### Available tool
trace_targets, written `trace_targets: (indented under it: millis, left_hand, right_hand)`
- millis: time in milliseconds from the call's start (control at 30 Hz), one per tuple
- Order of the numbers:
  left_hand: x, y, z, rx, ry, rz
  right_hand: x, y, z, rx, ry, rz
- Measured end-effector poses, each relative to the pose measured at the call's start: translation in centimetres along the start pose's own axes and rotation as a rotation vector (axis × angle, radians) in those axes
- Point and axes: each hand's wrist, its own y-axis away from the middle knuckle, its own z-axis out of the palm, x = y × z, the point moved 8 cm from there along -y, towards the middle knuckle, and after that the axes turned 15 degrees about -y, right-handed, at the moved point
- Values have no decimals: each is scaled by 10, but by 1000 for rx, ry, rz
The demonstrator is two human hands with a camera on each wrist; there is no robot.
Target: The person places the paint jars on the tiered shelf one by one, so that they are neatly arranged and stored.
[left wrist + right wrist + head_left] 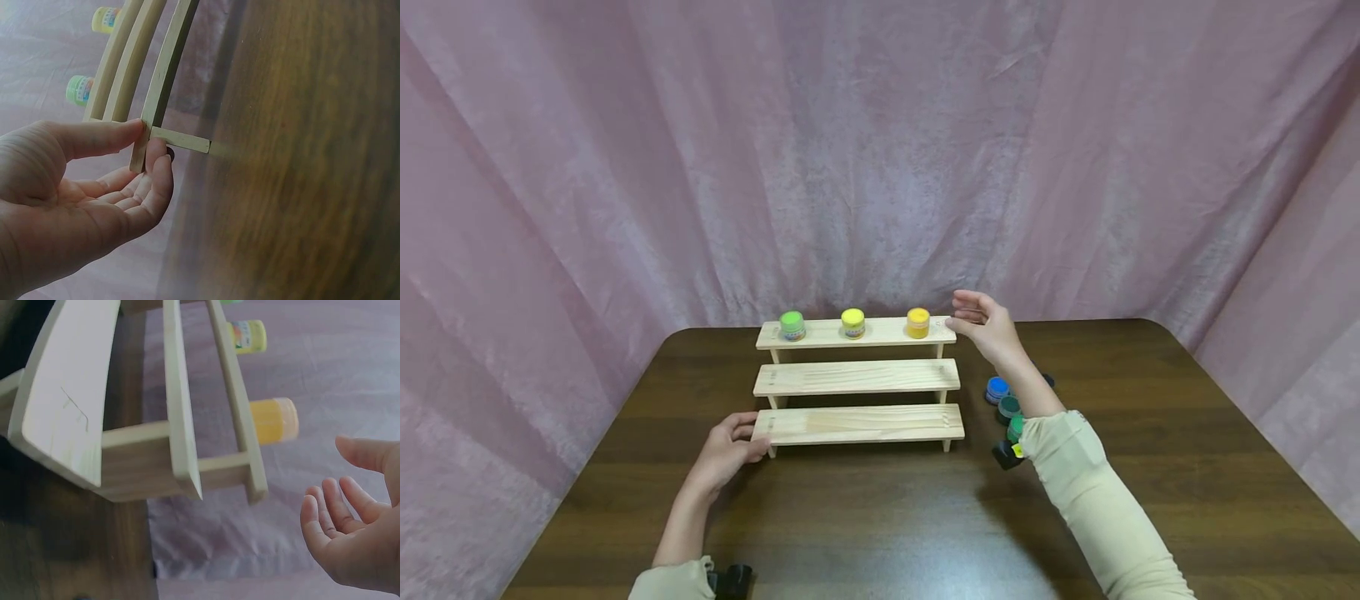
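A three-tier wooden stand (857,377) stands on the table. My left hand (722,457) pinches the left end of its lowest board (164,81), thumb on one face and fingers curled under the other. On the top tier sit three small paint jars: a green jar (792,326) at the left, a yellow jar (853,323) in the middle and an orange-yellow jar (917,323) towards the right. Close to the right end of that tier, my right hand (991,332) is raised with loosely bent fingers and holds nothing; the right wrist view shows a gap between it and the orange-yellow jar (270,421).
Right of the stand, partly behind my right forearm, lie a blue jar (997,389), a dark green jar (1008,408), a green jar (1015,429) and a black object with a yellow mark (1006,455). A pink curtain (880,167) hangs behind the brown table (850,517).
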Motion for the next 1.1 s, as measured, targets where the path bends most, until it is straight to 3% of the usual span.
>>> trace_targets:
  millis: [433,833,1100]
  left_hand:
    - [0,0,-5,3,-8,3]
    - [1,0,-9,-1,-20,-3]
    - [-1,1,-9,4,-23,-13]
  right_hand:
    - [-5,14,-32,35,-16,-21]
    - [7,22,-59,78,27,0]
    - [14,29,-67,77,-26,-4]
